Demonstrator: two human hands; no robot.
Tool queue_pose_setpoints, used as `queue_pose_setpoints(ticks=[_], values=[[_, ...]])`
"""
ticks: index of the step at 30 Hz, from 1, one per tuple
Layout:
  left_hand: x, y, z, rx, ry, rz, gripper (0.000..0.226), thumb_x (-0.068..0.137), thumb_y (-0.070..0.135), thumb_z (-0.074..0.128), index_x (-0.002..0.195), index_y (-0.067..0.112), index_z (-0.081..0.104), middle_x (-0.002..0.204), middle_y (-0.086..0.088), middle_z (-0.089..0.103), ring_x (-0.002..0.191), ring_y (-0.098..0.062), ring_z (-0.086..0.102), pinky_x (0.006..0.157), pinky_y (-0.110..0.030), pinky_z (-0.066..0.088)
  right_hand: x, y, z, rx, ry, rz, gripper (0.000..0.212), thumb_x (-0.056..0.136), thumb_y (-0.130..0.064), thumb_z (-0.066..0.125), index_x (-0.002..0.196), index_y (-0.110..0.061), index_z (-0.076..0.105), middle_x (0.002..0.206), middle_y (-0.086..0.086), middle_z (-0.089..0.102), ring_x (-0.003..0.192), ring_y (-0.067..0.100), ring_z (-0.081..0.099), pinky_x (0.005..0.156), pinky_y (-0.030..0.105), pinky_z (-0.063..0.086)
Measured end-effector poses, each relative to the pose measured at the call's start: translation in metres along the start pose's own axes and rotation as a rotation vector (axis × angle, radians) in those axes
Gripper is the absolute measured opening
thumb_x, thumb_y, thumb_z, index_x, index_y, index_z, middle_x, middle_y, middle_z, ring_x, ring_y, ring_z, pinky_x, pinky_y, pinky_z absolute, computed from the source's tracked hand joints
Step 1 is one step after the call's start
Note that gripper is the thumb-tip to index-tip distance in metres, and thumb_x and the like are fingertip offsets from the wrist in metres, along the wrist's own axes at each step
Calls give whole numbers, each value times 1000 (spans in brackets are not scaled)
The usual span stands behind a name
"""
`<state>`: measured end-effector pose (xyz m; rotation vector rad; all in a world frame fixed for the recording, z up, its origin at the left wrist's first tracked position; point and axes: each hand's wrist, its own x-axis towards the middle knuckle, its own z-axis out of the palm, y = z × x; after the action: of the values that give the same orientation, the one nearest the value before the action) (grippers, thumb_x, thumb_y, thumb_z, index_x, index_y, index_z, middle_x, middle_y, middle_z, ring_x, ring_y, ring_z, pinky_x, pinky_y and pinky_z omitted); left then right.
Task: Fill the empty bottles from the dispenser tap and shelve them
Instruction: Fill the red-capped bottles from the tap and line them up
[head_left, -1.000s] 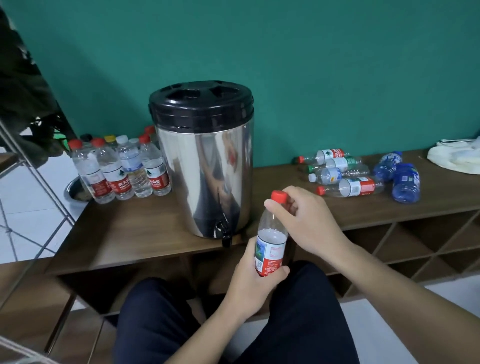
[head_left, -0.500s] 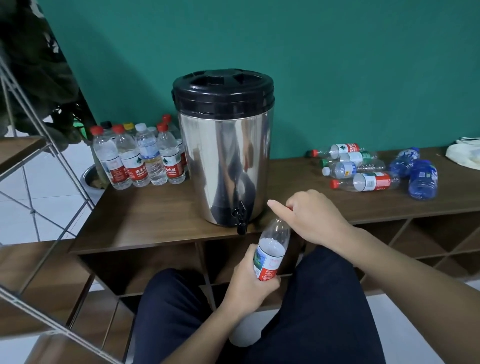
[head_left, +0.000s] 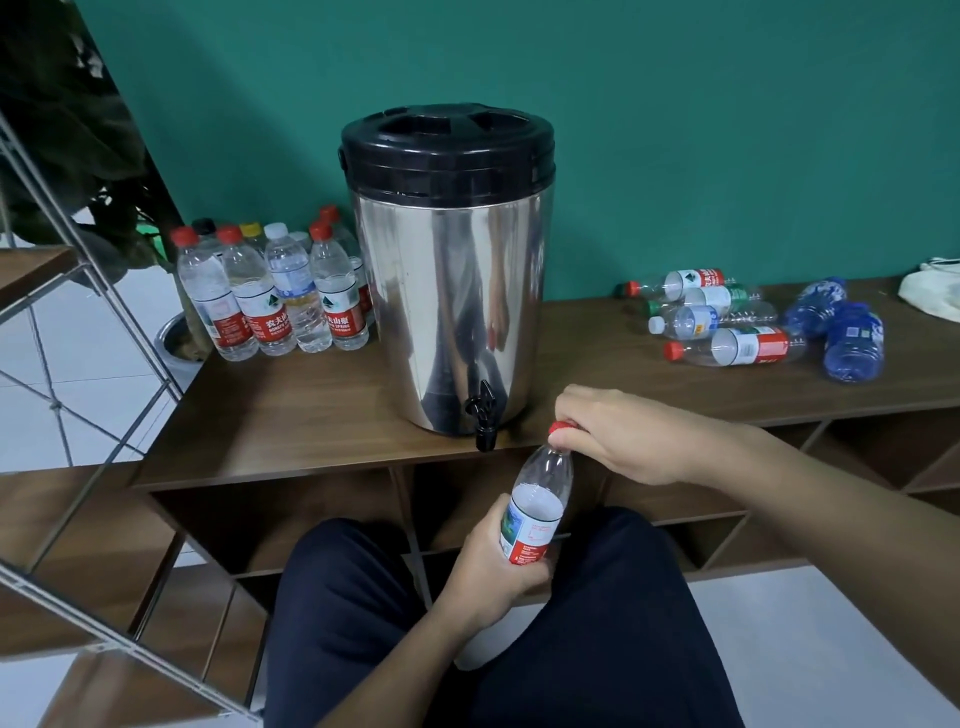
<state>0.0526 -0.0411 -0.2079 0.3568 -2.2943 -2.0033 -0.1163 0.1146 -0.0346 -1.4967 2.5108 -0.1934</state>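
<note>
Fingers (head_left: 563, 441) of the right hand (head_left: 631, 434) are pinching the red cap (head_left: 562, 427) again, the left hand (head_left: 498, 564) gripping the water bottle (head_left: 537, 512) at lower centre, probably screwing it shut.

standing bottles (head_left: 275, 296), left of the dispenser (head_left: 449, 270): red labels, "农夫山泉", "NONGFU SPRING" underneath
lying bottles (head_left: 727, 325), right of the dispenser: print too small to read
held bottle (head_left: 535, 514): label text just blur
</note>
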Motion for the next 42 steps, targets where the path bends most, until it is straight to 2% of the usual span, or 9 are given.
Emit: queue_pose_setpoints(ticks=[7, 12, 15, 20, 24, 32, 36, 39, 42], values=[[-6, -13, -6, -99, -56, -34, 48, 82, -7, 78, 119, 21, 65, 90, -2, 61, 81, -18, 58, 69, -36, 55, -3, -8, 0, -19, -80, -121, 14, 117, -41, 46, 127, -35, 52, 124, -19, 45, 103, 6, 54, 87, 30, 45], [-6, -22, -9, -163, -76, -57, 48, 83, -3, 82, 121, 22, 65, 90, -3, 61, 81, -21, 57, 70, -37, 52, -2, -9, 9, 77, 3, -183, 16, 117, -32, 49, 131, -37, 56, 125, -21, 47, 106, 7, 56, 92, 25, 46], [-8, -28, -10, -200, -48, -87, 51, 85, -2, 85, 125, 21, 66, 92, -1, 67, 85, -17, 63, 76, -34, 58, 6, -1, 20, 220, 117, -100, 18, 114, -30, 58, 130, -33, 65, 120, -16, 55, 102, 8, 60, 89, 19, 47], [-8, -42, -14, -228, -30, -103, 60, 88, -5, 87, 137, 22, 62, 100, -4, 67, 90, -17, 64, 81, -35, 57, 39, 34, 46, 163, 260, 182, 13, 110, -29, 65, 122, -25, 70, 113, -11, 57, 98, 8, 59, 91, 29, 48], [-5, -51, -18, -242, -29, -97, 65, 88, -3, 89, 140, 21, 60, 98, -2, 64, 86, -17, 61, 76, -33, 55, 58, 51, 66, 83, 260, 318, 16, 108, -29, 70, 121, -21, 72, 119, -1, 58, 110, 25, 64, 99, 43, 56], [0, -69, -22, -189, -5, -109, 75, 85, 1, 90, 146, 29, 56, 110, -1, 71, 95, -13, 69, 85, -32, 60, 59, 45, 79, 138, 375, 419, 46, 103, -37, 77, 141, -12, 69, 135, 8, 59, 112, 28, 69, 103, 44, 58], [0, -72, -23, -177, 17, -133, 76, 86, -2, 88, 145, 32, 53, 113, -1, 71, 98, -12, 70, 89, -34, 63, 53, 3, 57, 199, 679, 305, 20, 106, -36, 70, 104, -19, 79, 95, -7, 68, 87, 16, 68, 81, 35, 54], [0, -73, -25, -204, 72, -157, 72, 87, -5, 87, 142, 27, 55, 118, -3, 71, 99, -11, 69, 87, -32, 61, 48, -45, 39, 427, 720, 163, 35, 111, -42, 60, 80, -28, 68, 67, -8, 63, 67, 11, 61, 70, 36, 48], [1, -72, -28, -219, 104, -145, 68, 86, -3, 88, 138, 26, 58, 119, -4, 72, 102, -14, 70, 88, -30, 63, 48, -81, 32, 557, 661, 82, 46, 112, -49, 54, 73, -26, 62, 64, -1, 61, 65, 15, 59, 68, 37, 45]])
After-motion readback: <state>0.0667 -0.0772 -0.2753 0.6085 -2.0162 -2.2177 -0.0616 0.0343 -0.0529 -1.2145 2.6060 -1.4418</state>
